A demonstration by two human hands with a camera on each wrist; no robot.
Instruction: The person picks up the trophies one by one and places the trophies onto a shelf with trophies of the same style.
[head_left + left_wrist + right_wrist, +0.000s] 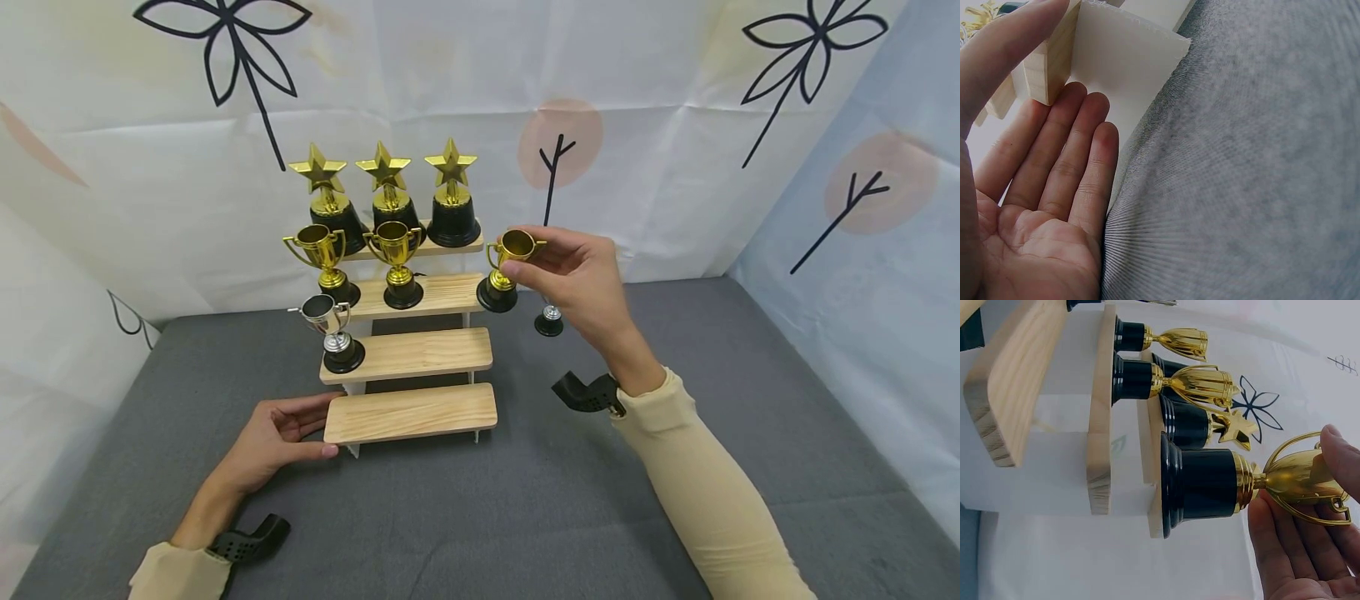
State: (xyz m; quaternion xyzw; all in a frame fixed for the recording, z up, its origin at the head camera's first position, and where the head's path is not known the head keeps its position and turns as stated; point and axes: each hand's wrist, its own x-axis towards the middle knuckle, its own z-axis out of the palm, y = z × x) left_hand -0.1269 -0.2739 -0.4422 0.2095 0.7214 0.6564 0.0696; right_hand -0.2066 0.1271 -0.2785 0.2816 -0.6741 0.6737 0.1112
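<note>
My right hand (573,279) holds a small gold trophy cup (1291,475) by its bowl, thumb on one side and fingers on the other. The cup's black base overlaps the right end of the second-highest step in the head view. My left hand (277,437) has its fingers extended at the left end of the lowest step of the wooden display stand (412,414). Its fingertips (1072,94) touch the board's edge, with the thumb at the front corner. Two gold cups, at left (318,250) and middle (395,250), stand on the same step level as the held one.
Three star trophies (452,167) line the top step. A silver cup (327,321) stands at the left of the third step down. Behind my right hand, another silver trophy (550,321) stands on the grey cloth (562,517), partly hidden. A printed white backdrop (660,208) rises behind.
</note>
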